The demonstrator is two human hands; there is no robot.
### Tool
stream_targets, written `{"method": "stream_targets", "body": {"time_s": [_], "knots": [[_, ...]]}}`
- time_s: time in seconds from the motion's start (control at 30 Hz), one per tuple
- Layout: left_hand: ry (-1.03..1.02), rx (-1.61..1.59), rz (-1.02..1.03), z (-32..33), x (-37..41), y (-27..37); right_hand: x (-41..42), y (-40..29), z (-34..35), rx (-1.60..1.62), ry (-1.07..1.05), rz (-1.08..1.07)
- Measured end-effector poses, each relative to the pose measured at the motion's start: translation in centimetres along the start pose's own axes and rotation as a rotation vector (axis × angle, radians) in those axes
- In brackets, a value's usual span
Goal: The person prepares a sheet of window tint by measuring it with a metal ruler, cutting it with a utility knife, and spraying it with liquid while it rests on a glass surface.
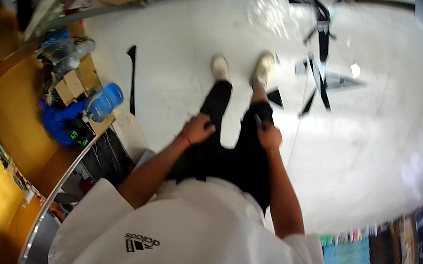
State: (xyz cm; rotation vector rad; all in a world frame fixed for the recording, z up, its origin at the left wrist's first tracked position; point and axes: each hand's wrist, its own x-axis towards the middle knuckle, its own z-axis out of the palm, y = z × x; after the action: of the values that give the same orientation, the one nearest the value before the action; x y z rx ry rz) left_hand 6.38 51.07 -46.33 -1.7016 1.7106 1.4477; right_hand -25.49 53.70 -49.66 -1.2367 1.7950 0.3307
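My left hand (196, 128), a red string around its wrist, hangs in front of my dark trousers (216, 101) near the left thigh. Its thumb stands apart from the loosely curled fingers, and I see nothing held in it. Over the right leg, the fingers of my right hand (270, 137) are closed around a small, thin, greyish tool (258, 120); blur hides its exact kind. Both arms reach down past my white T-shirt (198, 234). My light-coloured shoes (221, 67) are on the pale floor (178, 55), the feet apart.
Black and grey sheet scraps (323, 46) lie about the floor, beside crumpled clear plastic (271, 14). A long black strip (133, 79) is at left. A blue water jug (105, 101) and cardboard pieces (70, 85) crowd the brown tabletop (25, 117). Stacked goods (350, 256) line the lower right.
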Motion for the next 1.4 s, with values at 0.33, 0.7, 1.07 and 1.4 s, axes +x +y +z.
{"method": "stream_targets", "body": {"time_s": [0.33,0.7,1.07,1.4], "knots": [[0.084,-0.222,-0.070,2.8,-0.6,-2.8,4.6,-0.3,0.3,-0.164,0.054,-0.155],[0.312,-0.430,-0.222,9.4,-5.6,-4.1,23.7,-37.7,-9.8,1.261,-0.608,-0.512],[0.669,-0.545,-0.179,6.9,-7.0,-6.3,21.6,-53.3,-13.7,1.560,-0.407,-0.576],[0.180,-2.044,0.054,-15.7,-3.2,-1.8,-4.9,-25.3,-9.0,1.390,-0.565,-0.250]]}}
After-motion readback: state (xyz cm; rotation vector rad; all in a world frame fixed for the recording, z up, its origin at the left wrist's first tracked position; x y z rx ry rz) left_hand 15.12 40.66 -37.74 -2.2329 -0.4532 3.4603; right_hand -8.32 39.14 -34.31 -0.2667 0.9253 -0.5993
